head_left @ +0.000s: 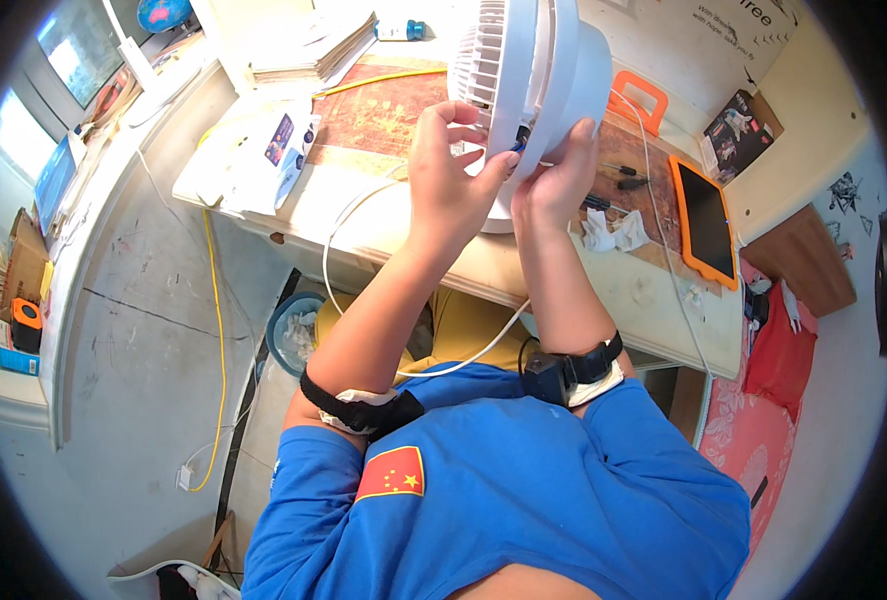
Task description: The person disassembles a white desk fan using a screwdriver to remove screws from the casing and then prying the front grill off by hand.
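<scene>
A white electric fan (pixel 586 70) is tilted up above the desk, its slatted front grille facing left. A gap shows between the grille half and the rounded rear housing, with small dark and blue parts, perhaps wires, inside it. My left hand (pixel 446 170) curls its fingers against the lower grille, and its thumb presses near the gap. From below and behind, my right hand (pixel 556 185) grips the rear housing, thumb up along its side. Part of the fan's white base shows between my wrists. A white cord (pixel 330 262) loops across my left forearm and lap.
On the desk's right lie an orange-framed tablet (pixel 706 222), crumpled tissue (pixel 614 232) and black cable ends (pixel 628 178). At left are papers (pixel 244 150), a book stack (pixel 309 55) and a blue bottle (pixel 401 30). Below stands a waste bin (pixel 286 335); a yellow cable (pixel 220 340) hangs nearby.
</scene>
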Available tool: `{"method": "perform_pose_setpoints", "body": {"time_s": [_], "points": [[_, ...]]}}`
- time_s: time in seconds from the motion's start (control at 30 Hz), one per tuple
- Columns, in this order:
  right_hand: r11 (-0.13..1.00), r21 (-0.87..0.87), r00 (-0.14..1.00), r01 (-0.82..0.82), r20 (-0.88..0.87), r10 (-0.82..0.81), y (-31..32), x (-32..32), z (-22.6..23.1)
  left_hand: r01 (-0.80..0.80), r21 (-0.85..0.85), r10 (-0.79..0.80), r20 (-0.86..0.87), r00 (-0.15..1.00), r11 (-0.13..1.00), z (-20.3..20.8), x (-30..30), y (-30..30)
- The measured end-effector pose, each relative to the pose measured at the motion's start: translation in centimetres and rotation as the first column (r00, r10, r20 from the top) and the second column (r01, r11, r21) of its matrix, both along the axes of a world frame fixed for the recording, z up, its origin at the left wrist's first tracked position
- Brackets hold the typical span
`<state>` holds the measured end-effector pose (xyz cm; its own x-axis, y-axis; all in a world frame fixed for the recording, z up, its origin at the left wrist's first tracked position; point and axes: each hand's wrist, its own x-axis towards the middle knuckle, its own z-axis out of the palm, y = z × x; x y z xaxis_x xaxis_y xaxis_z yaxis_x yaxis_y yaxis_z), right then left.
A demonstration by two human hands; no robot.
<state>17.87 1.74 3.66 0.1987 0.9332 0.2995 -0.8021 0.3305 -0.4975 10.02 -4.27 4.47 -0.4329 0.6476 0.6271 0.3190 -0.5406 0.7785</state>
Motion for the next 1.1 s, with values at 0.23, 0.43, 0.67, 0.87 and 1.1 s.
{"method": "perform_pose_setpoints", "body": {"time_s": [0.23, 0.43, 0.67, 0.87, 1.1], "points": [[0.999, 0.041, 0.999, 0.01, 0.038, -0.011, -0.2, -0.1, -0.3, -0.054, -0.144, 0.038, -0.11, 0.993, 0.988, 0.9, 0.1, -0.9], [0.998, 0.014, 0.998, 0.055, 0.04, -0.055, -0.6, -0.5, -0.3, -0.149, -0.079, 0.131, -0.194, 0.972, 0.986, -0.2, 0.2, -0.6], [0.998, 0.037, 0.996, 0.059, 0.057, -0.061, -0.5, -0.5, -0.8, -0.143, -0.115, 0.13, -0.109, 0.985, 0.983, -0.6, 0.7, 0.0], [0.997, 0.053, 0.998, 0.059, 0.034, -0.061, -0.8, -0.5, -0.6, 0.001, -0.209, 0.018, 0.088, 0.996, 0.978, -0.3, 0.2, 0.3], [0.998, 0.005, 0.998, 0.067, 0.012, -0.067, -0.5, -0.3, -0.8, 0.127, -0.046, -0.119, 0.136, 0.983, 0.991, -1.9, 0.3, 0.8]]}}
